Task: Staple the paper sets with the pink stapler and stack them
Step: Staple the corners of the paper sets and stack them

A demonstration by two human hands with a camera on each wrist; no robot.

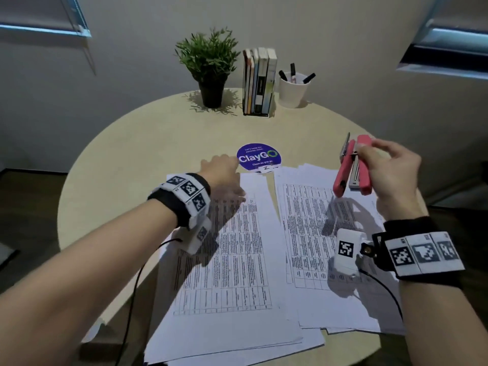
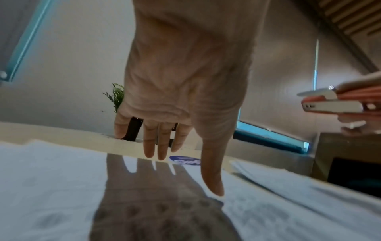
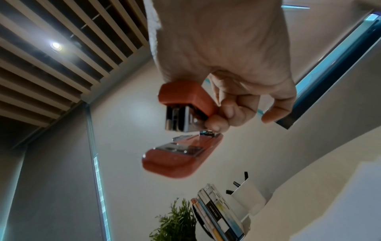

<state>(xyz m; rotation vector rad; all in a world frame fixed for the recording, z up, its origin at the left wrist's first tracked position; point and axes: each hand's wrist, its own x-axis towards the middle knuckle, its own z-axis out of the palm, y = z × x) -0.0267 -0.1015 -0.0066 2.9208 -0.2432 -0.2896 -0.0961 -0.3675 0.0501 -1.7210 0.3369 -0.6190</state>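
Round table [image 1: 148, 133]: pale wood top; we find everything below standing or lying on it.

Left paper set [image 1: 237, 260]: printed tables, loose sheets fanned at the near edge, centre-left of the table. We judge it light, limp and apt to slide sheet on sheet; best pinned flat near a far corner while that corner is stapled.

Right paper set [image 1: 317, 233]: same kind, just beside the left set, edges ragged at the near end.

Potted plant [image 1: 208, 67], row of books [image 1: 260, 80], white pen cup [image 1: 293, 91]: far edge, well apart from the papers.

Blue sticker [image 1: 257, 157]: on the table top, just beyond the papers' far edge.

Left hand [image 1: 224, 178]: fingers straight, holding nothing, over the far end of the left set; we cannot tell whether the fingertips [image 2: 214, 187] touch the sheet.

Right hand [image 1: 390, 173]: fingers curled round the pink stapler [image 1: 352, 167], raised above the far part of the right set.

Pink stapler: in the air, mouth gaping and pointing near-left, metal magazine showing. We judge it rigid, smooth, light; hold it at the hinge end.
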